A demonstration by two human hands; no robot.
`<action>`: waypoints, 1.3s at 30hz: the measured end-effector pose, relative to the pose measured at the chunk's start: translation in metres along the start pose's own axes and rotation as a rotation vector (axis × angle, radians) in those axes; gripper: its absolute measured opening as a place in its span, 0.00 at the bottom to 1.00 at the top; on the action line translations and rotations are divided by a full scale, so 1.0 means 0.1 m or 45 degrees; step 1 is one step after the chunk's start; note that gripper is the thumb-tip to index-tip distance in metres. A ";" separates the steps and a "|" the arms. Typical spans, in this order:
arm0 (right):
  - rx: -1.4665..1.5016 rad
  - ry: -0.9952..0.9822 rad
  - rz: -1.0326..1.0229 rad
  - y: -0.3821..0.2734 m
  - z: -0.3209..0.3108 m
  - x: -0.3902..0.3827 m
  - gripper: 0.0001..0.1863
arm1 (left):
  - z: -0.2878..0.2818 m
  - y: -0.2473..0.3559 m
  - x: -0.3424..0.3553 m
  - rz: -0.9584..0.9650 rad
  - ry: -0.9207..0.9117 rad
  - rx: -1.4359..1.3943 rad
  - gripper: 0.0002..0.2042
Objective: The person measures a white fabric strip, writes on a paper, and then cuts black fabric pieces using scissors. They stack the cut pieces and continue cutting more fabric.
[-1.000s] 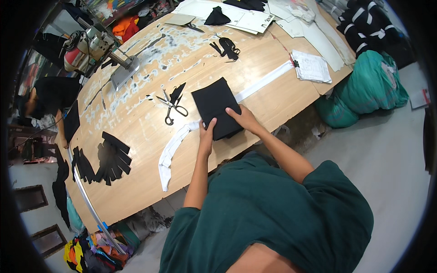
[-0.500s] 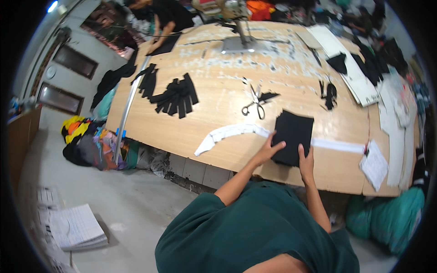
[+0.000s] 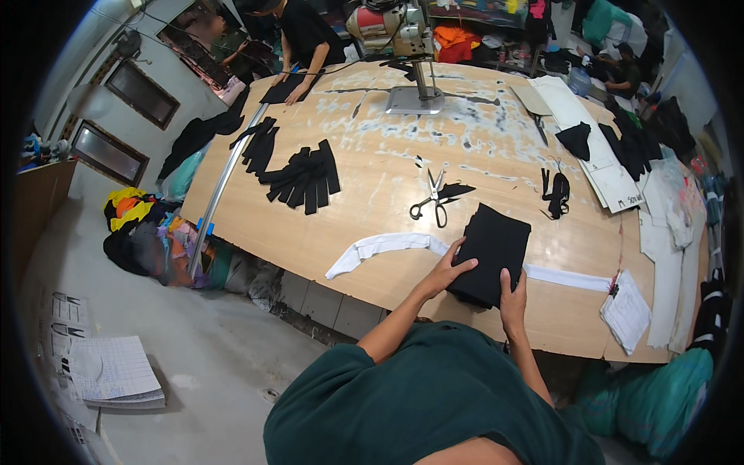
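A thick stack of black cut fabric pieces [image 3: 496, 252] is gripped between my two hands at the near edge of the table. My left hand [image 3: 446, 271] holds its left side, thumb on top and fingers partly hidden beneath. Along the right edge, my right hand [image 3: 511, 301] has its thumb on the upper face. A white fabric strip [image 3: 387, 245] curves out to the left of the stack, and another white strip [image 3: 570, 277] runs out on the right. Beyond the stack lie black-handled scissors [image 3: 435, 200], blades apart, beside a black scrap [image 3: 456, 191].
Black fabric strips [image 3: 306, 178] lie in a fanned pile at left, near a metal rail [image 3: 225, 182]. A cutting machine [image 3: 415, 97] stands at the back. A co-worker [image 3: 306, 39] handles black fabric at the far left. White pattern boards [image 3: 581, 147] and a clipped paper pad [image 3: 626, 314] lie at right.
The view has tilted up, showing more of the room's far side. Both my hands still hold the black stack, which looks slightly more tilted and nearer to me.
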State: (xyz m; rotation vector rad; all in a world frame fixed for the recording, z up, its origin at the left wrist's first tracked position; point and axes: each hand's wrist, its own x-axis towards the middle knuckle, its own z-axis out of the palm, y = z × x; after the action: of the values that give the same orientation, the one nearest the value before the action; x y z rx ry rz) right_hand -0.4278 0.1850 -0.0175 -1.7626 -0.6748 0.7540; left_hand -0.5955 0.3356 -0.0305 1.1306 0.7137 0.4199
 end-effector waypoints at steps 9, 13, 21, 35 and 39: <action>0.135 -0.121 0.201 0.54 0.20 0.08 0.36 | -0.07 -0.22 -0.06 -0.180 0.192 0.217 0.53; 0.220 -0.109 0.177 0.53 0.17 0.10 0.36 | -0.09 -0.34 0.02 -0.153 0.249 0.409 0.56; 0.042 -0.034 0.008 0.35 0.09 -0.02 0.31 | 0.02 -0.28 -0.04 0.001 0.215 0.135 0.33; -0.562 0.124 0.042 0.31 0.05 0.03 0.32 | -0.01 -0.45 0.05 0.069 0.517 0.933 0.33; -0.663 0.297 -0.511 0.02 0.17 0.21 0.34 | 0.07 -0.41 0.12 0.239 0.545 0.984 0.30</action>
State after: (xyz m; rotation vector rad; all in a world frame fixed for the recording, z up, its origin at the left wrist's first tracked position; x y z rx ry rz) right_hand -0.4273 0.2105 -0.0269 -2.0423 -1.0891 0.0925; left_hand -0.5838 0.3231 -0.0707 1.8729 1.2060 0.5748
